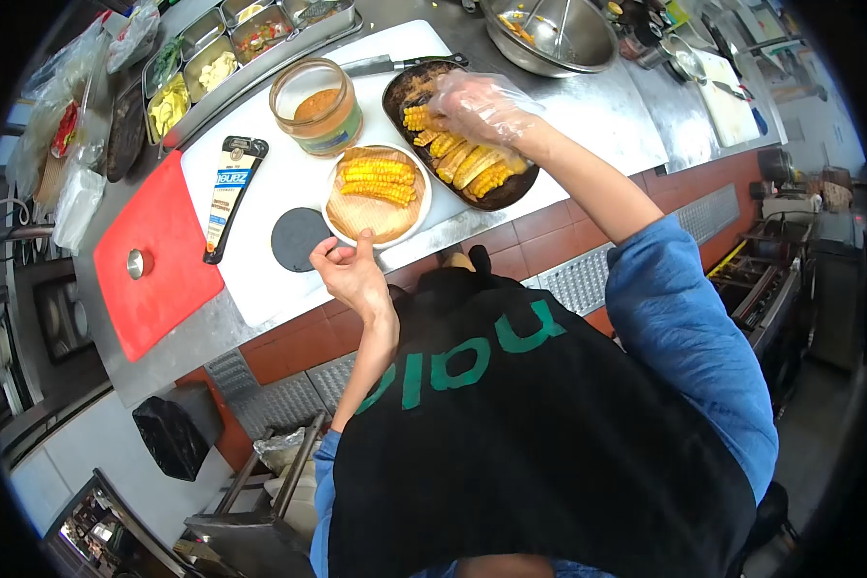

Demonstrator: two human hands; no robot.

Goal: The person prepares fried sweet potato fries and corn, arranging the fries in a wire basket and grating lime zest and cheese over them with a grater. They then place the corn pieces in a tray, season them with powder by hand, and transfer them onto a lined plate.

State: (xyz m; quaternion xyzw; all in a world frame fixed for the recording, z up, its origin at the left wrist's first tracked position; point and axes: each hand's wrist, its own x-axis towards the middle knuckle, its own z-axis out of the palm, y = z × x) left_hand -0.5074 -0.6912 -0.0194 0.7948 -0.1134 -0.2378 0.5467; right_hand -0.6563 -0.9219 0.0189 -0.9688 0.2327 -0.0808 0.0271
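My left hand (358, 279) is bare, its thumb on the near rim of a white round bowl (413, 227) and its fingers curled beside it. Brown paper (380, 223) lines the bowl, and yellow corn ribs (378, 181) lie on it side by side. My right hand (482, 106) wears a clear plastic glove. It reaches into a dark oval tray (512, 196) of more corn ribs (472, 166), fingers closed on a piece at the far end; the glove partly hides the fingertips. A black disc (299, 239) lies left of the bowl.
Behind the bowl stands an open jar (316, 108) of orange-brown contents, near a knife (385, 65). A labelled squeeze pack (231, 197) lies on the white board, beside a red board (159, 255) with a small metal cup (139, 263). A steel mixing bowl (588, 58) stands farther back.
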